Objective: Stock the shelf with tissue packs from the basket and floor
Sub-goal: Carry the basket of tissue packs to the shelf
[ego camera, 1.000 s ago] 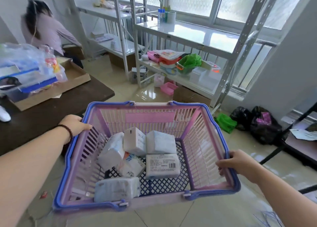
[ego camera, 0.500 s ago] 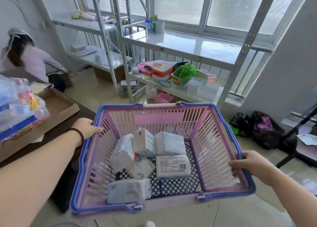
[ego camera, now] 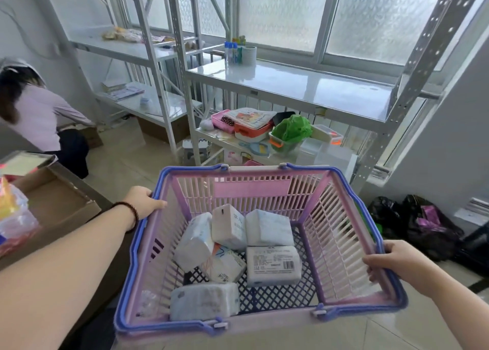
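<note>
A pink basket [ego camera: 341,233] with blue handles hangs in front of me above the floor. My left hand [ego camera: 144,201] grips its left rim and my right hand [ego camera: 389,262] grips its right rim. Several white tissue packs [ego camera: 272,265] lie loose on the basket's bottom. Ahead stands a white metal shelf [ego camera: 304,85] under the window, its middle board mostly bare and glossy.
The shelf's lower board holds bins, a green bag [ego camera: 291,130] and clear boxes. A second shelf unit [ego camera: 127,48] stands to the left. A person in a lilac top [ego camera: 39,114] bends down at far left. A dark table with a cardboard box [ego camera: 55,204] is left; black bags [ego camera: 423,222] lie right.
I have carried the basket closer to the shelf, which now looms larger. The table and its box have slid to the left edge. Both hands keep their grip.
</note>
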